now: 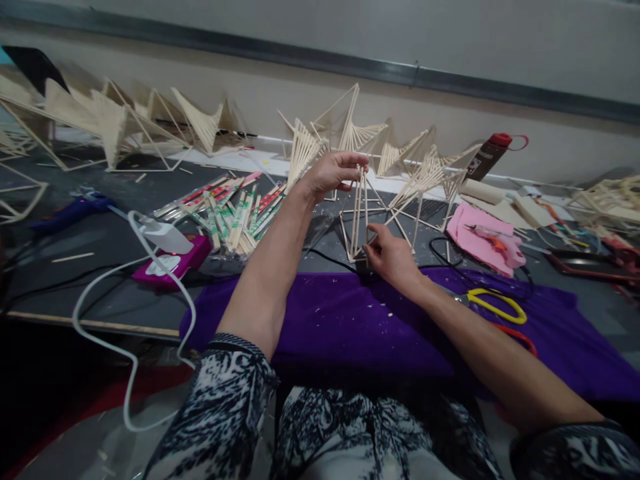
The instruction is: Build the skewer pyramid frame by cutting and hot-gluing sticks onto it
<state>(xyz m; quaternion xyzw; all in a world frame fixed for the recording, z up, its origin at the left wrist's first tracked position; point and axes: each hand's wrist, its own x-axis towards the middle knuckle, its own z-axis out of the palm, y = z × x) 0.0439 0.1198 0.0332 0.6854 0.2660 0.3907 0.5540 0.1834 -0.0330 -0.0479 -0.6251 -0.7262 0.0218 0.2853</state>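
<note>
At the far edge of the purple cloth (345, 327), dead centre of the view, we see a small stick frame (356, 217) standing upright on the grey table (100, 287). The left hand (331, 175) is at the frame's 12 o'clock, fingers curled together and pinched on the top ends of its sticks. The right hand (394, 259) is at the frame's 4 o'clock, thumb and fingertips closed on the lower sticks near the base. A small dark bit sits at the fingertips, and we cannot tell what it is. Both forearms reach in from 6 o'clock, over patterned black-and-white clothing. At 9 o'clock of the frame lies a heap of chopstick packets (235, 213) with red and green print. Further out at 9 o'clock a white charger (163, 235) rests on a magenta box (176, 265), and its white cable (103, 337) loops down off the table edge. A blue glue gun (70, 210) lies beyond that, near the left border. At 3 o'clock of the frame we note a pink cloth (477, 240) with a tool on it. A yellow loop (497, 305) lies on the purple cloth at 4 o'clock. A dark bottle (487, 157) with a red cap leans on the wall at 2 o'clock. Finished stick models (125, 123) line the wall from 10 to 1 o'clock, some just behind the frame. Loose sticks and crumbs are scattered over table and cloth.
</note>
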